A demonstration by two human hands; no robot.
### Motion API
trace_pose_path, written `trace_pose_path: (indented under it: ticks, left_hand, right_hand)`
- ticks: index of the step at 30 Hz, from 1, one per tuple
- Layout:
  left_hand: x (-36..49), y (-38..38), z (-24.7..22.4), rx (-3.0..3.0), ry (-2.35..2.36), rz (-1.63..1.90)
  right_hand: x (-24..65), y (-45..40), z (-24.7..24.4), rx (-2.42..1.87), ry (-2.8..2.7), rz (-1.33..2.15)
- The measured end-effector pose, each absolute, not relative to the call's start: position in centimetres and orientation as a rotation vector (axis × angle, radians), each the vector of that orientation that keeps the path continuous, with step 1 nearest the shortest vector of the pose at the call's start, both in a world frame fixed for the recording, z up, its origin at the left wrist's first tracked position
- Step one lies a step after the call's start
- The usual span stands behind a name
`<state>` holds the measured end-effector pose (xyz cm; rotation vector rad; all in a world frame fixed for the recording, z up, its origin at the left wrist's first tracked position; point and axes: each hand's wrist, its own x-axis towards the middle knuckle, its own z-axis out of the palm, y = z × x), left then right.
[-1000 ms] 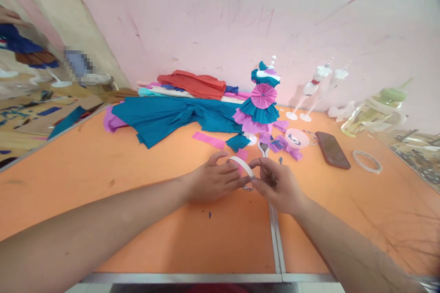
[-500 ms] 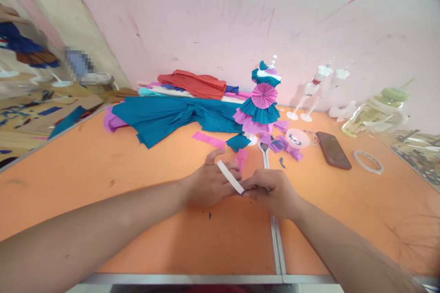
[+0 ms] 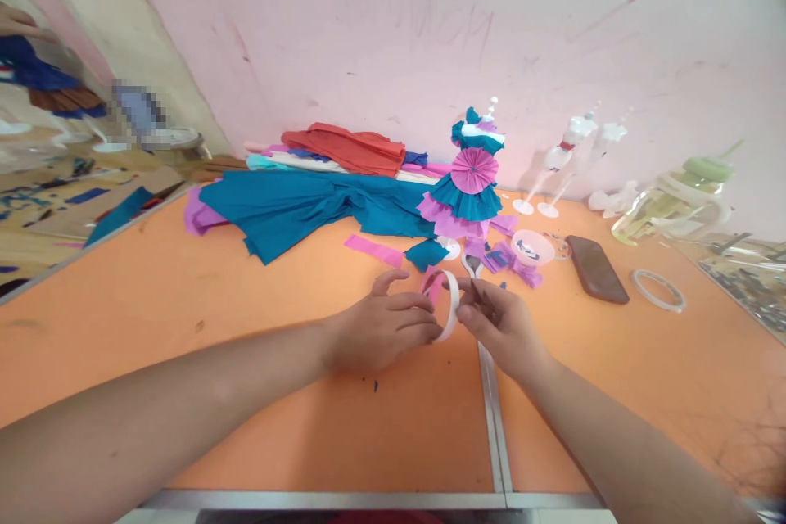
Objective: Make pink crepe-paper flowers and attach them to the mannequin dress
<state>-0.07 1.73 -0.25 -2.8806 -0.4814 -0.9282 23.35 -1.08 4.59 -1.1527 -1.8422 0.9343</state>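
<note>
A thin white tape roll (image 3: 453,309), a narrow ring standing on edge, is held between my two hands above the orange table. The fingers of my left hand (image 3: 381,323) are curled at the ring's lower left side, the thumb hidden beneath, one finger lifted away. My right hand (image 3: 507,327) pinches the ring's right side with thumb and fingers. Just beyond stands a small dress form in a teal and pink crepe-paper dress (image 3: 470,196) with a pleated pink rosette (image 3: 474,171). Scissors (image 3: 472,264) lie behind my right hand, mostly covered.
Teal crepe paper (image 3: 295,209) spreads at the back left before a folded red stack (image 3: 344,149). A pink strip (image 3: 374,250) lies nearer. To the right are a small pink bowl (image 3: 533,248), a phone (image 3: 597,268), another tape ring (image 3: 658,290), bare dress forms (image 3: 571,147) and a jug (image 3: 675,201).
The tape roll has turned from edge-on to showing its open ring. My right hand has shifted up and right and opened out its grip; the left hand has barely moved.
</note>
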Motion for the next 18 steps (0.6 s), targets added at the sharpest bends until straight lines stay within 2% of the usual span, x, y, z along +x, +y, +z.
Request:
trace_pose_path:
  ticks: [3, 6, 12, 18]
  left_hand:
    - [0.0, 2.0, -0.8, -2.810, -0.547, -0.861]
    - [0.1, 2.0, -0.4, -2.870, -0.727, -0.892]
    - [0.0, 1.8, -0.1, -2.838, -0.563, -1.049]
    - [-0.2, 2.2, -0.5, -2.781, -0.524, -0.921]
  right_hand:
    - [23.1, -1.0, 4.3, -1.145, -1.798, 1.066]
    - [22.7, -1.1, 4.0, -1.061, -1.848, 1.036]
    - [22.2, -1.6, 4.7, -1.016, -1.971, 0.912]
    - [22.6, -1.6, 5.1, -1.074, -1.906, 0.953]
